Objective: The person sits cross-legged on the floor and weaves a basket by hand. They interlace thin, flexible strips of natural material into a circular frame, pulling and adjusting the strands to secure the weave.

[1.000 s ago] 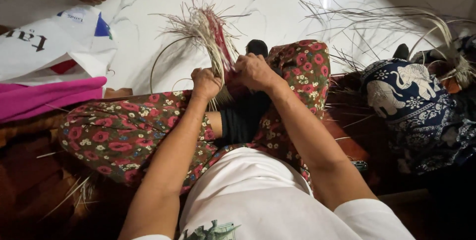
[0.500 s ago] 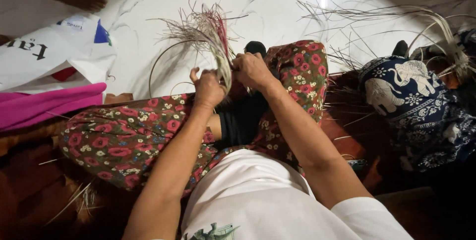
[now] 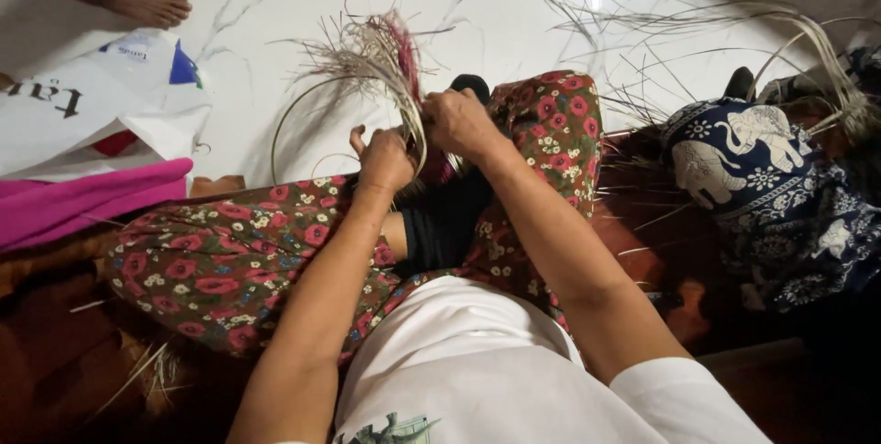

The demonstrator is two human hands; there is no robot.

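Left hand and right hand grip a bundle of straw strands between them; the strands fan upward. A white bag lies well left of the left hand.

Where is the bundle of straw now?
In the head view, upper centre: the bundle is gripped between the left hand and right hand, above the flowered knees.

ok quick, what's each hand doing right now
left hand: closed on the straw bundle
right hand: closed on the same bundle

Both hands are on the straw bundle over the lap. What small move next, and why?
Probably draw one loose strand across with the left hand while the right hand grips the bundle of straw: its ends splay out unbound above both hands.
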